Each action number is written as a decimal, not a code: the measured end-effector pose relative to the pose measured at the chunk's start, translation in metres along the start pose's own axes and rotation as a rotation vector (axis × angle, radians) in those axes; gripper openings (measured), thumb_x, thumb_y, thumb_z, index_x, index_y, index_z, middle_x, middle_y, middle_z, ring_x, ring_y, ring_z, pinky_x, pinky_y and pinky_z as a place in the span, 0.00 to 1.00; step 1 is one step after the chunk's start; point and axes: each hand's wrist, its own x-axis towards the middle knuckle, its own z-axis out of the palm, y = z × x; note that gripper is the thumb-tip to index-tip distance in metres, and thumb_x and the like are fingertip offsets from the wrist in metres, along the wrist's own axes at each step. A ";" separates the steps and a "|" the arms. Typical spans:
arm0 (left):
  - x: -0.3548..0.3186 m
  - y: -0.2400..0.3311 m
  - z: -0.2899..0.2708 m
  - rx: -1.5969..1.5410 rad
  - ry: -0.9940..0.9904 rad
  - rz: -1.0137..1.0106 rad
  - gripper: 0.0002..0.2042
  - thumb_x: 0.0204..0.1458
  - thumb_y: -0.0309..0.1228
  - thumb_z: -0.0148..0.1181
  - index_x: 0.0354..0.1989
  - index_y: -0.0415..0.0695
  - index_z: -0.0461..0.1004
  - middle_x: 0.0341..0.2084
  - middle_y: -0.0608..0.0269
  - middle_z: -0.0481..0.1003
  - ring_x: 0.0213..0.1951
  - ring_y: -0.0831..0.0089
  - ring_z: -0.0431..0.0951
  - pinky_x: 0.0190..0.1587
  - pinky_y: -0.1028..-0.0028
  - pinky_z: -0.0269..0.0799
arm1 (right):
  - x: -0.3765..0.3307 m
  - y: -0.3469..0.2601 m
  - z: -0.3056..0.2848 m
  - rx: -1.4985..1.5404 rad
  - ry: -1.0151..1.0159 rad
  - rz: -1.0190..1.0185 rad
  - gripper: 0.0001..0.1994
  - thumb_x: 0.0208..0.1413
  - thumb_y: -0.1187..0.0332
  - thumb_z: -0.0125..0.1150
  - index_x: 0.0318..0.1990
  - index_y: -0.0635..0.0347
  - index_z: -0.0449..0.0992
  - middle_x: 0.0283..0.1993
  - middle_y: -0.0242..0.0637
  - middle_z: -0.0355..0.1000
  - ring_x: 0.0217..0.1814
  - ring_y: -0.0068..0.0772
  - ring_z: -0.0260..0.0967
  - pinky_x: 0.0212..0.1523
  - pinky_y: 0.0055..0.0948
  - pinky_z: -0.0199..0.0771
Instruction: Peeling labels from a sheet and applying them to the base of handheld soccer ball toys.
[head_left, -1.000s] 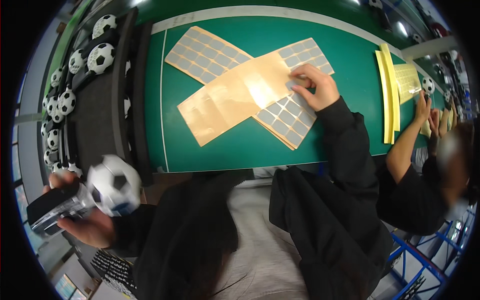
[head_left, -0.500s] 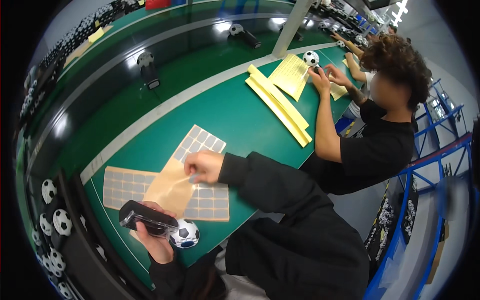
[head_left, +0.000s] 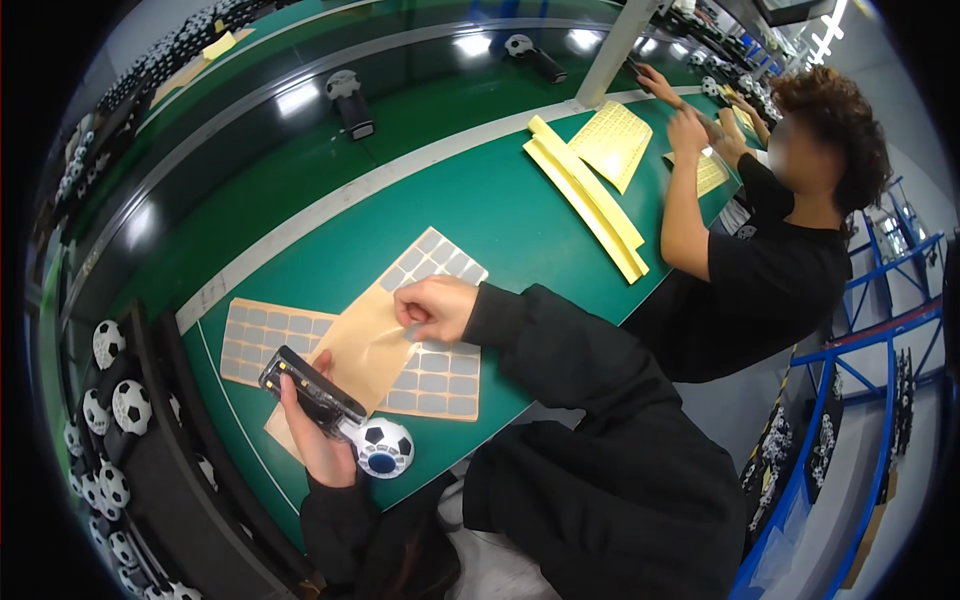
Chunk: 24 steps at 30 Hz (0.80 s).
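Note:
My left hand (head_left: 322, 445) is closed around a black handheld device (head_left: 325, 400), whose clear-edged side with small yellowish spots faces up. A black-and-white football-shaped head (head_left: 386, 447) with a dark blue round face is on its lower right end. Beyond it, my right hand (head_left: 440, 305) pinches a small grey sticker (head_left: 411, 332) over tan backing paper (head_left: 352, 360). Grey rounded-square stickers cover the overlapping sticker sheets (head_left: 440, 382) beneath and beside that hand. Another sticker sheet (head_left: 268, 335) lies to the left, partly under the tan paper.
Yellow folded strips (head_left: 585, 200) and a yellow sheet (head_left: 612, 142) lie farther right on the green table (head_left: 480, 235). A co-worker (head_left: 780, 230) sits there, arms over the table. Football-headed devices stand on the conveyor (head_left: 350, 105) ahead and in the left rack (head_left: 132, 407).
The device in my left hand has turned, bringing its spotted side and the head's blue face into fuller view. My right hand still pinches the sticker. The co-worker's arm now reaches toward the conveyor.

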 end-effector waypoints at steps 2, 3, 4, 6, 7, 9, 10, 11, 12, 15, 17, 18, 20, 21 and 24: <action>0.001 0.000 -0.003 -0.020 0.008 0.001 0.20 0.54 0.43 0.43 0.45 0.38 0.64 0.38 0.54 0.71 0.45 0.71 0.68 0.50 0.79 0.58 | -0.002 0.004 0.004 0.029 0.006 -0.037 0.09 0.31 0.83 0.55 0.20 0.58 0.64 0.22 0.29 0.61 0.21 0.29 0.55 0.26 0.22 0.60; 0.002 0.000 -0.004 -0.030 0.015 0.003 0.20 0.54 0.43 0.44 0.45 0.38 0.64 0.38 0.54 0.71 0.45 0.72 0.68 0.50 0.79 0.58 | -0.002 0.006 0.005 0.044 0.006 -0.057 0.09 0.31 0.83 0.55 0.19 0.58 0.64 0.22 0.29 0.61 0.21 0.29 0.55 0.25 0.22 0.59; 0.003 0.000 -0.002 -0.042 0.026 0.003 0.20 0.54 0.43 0.45 0.45 0.37 0.63 0.37 0.54 0.71 0.42 0.72 0.70 0.47 0.80 0.60 | -0.003 0.009 0.005 0.035 0.028 -0.112 0.09 0.33 0.84 0.54 0.19 0.58 0.65 0.23 0.29 0.61 0.21 0.27 0.56 0.25 0.21 0.60; 0.001 0.001 -0.006 -0.052 0.068 0.018 0.20 0.54 0.42 0.45 0.45 0.36 0.63 0.37 0.53 0.71 0.39 0.72 0.72 0.45 0.81 0.63 | -0.005 0.007 0.001 0.046 0.026 -0.183 0.08 0.34 0.84 0.54 0.18 0.58 0.65 0.23 0.28 0.62 0.21 0.26 0.56 0.25 0.20 0.60; 0.002 0.001 -0.012 0.033 0.056 0.013 0.20 0.54 0.41 0.45 0.45 0.36 0.63 0.36 0.53 0.71 0.34 0.72 0.73 0.40 0.81 0.65 | -0.006 -0.001 -0.007 0.215 -0.046 -0.112 0.08 0.36 0.84 0.54 0.19 0.59 0.66 0.24 0.28 0.62 0.22 0.24 0.57 0.27 0.19 0.61; -0.005 0.007 -0.017 0.112 -0.014 0.061 0.21 0.51 0.41 0.49 0.44 0.33 0.63 0.31 0.53 0.72 0.27 0.71 0.74 0.32 0.81 0.69 | -0.011 -0.024 -0.014 0.486 0.007 -0.023 0.07 0.39 0.83 0.54 0.23 0.60 0.67 0.25 0.29 0.63 0.25 0.21 0.58 0.29 0.18 0.63; -0.012 0.007 -0.009 0.103 -0.071 0.114 0.23 0.49 0.41 0.52 0.44 0.32 0.63 0.26 0.54 0.72 0.23 0.71 0.74 0.29 0.80 0.70 | -0.011 -0.040 -0.015 0.589 0.131 0.001 0.06 0.41 0.83 0.54 0.25 0.61 0.67 0.27 0.30 0.63 0.27 0.21 0.59 0.30 0.18 0.64; -0.015 0.010 0.001 0.103 -0.042 0.121 0.23 0.49 0.41 0.52 0.44 0.32 0.63 0.26 0.54 0.72 0.23 0.71 0.74 0.29 0.80 0.70 | -0.007 -0.057 -0.016 0.603 0.104 -0.001 0.06 0.41 0.83 0.54 0.25 0.61 0.67 0.27 0.30 0.63 0.27 0.21 0.59 0.30 0.18 0.64; -0.021 0.013 0.012 0.178 -0.178 0.148 0.27 0.44 0.42 0.56 0.46 0.31 0.63 0.24 0.55 0.71 0.23 0.71 0.73 0.27 0.80 0.69 | -0.007 -0.076 -0.015 0.694 0.120 0.018 0.07 0.41 0.83 0.54 0.28 0.62 0.67 0.29 0.32 0.63 0.28 0.21 0.60 0.31 0.17 0.64; -0.035 0.015 0.027 0.193 -0.456 0.076 0.31 0.32 0.31 0.62 0.50 0.37 0.62 0.37 0.54 0.70 0.30 0.73 0.72 0.30 0.79 0.69 | -0.003 -0.109 0.004 0.448 0.216 -0.132 0.10 0.42 0.83 0.53 0.33 0.64 0.65 0.34 0.35 0.62 0.30 0.22 0.61 0.32 0.16 0.64; -0.042 0.014 0.028 0.235 -0.427 0.156 0.31 0.32 0.30 0.62 0.50 0.36 0.62 0.36 0.55 0.70 0.31 0.73 0.71 0.31 0.79 0.69 | -0.002 -0.129 0.012 0.479 0.306 -0.117 0.09 0.42 0.83 0.54 0.32 0.64 0.65 0.34 0.35 0.62 0.30 0.22 0.60 0.32 0.15 0.64; -0.042 0.013 0.028 0.270 -0.448 0.232 0.31 0.32 0.29 0.63 0.50 0.36 0.62 0.36 0.56 0.69 0.32 0.73 0.71 0.33 0.78 0.68 | -0.001 -0.135 0.015 0.473 0.433 -0.097 0.08 0.42 0.83 0.54 0.31 0.64 0.65 0.33 0.35 0.62 0.30 0.22 0.60 0.31 0.14 0.64; -0.042 0.015 0.027 0.244 -0.430 0.265 0.31 0.31 0.30 0.64 0.50 0.36 0.63 0.36 0.57 0.70 0.31 0.73 0.71 0.34 0.78 0.68 | -0.001 -0.143 0.021 0.393 0.568 -0.066 0.09 0.41 0.83 0.54 0.31 0.63 0.65 0.32 0.35 0.61 0.26 0.21 0.58 0.28 0.13 0.62; -0.043 0.016 0.028 0.212 -0.442 0.296 0.31 0.31 0.31 0.65 0.49 0.37 0.64 0.35 0.58 0.70 0.31 0.73 0.71 0.34 0.78 0.68 | -0.002 -0.137 0.023 0.405 0.552 -0.065 0.09 0.41 0.83 0.54 0.31 0.63 0.65 0.32 0.35 0.61 0.26 0.21 0.58 0.28 0.13 0.62; -0.046 0.022 0.027 0.153 -0.456 0.355 0.32 0.30 0.32 0.67 0.48 0.37 0.65 0.33 0.60 0.70 0.30 0.73 0.71 0.35 0.78 0.67 | -0.009 -0.128 0.031 0.643 0.568 -0.233 0.05 0.45 0.79 0.52 0.27 0.60 0.64 0.28 0.33 0.59 0.20 0.18 0.52 0.24 0.12 0.57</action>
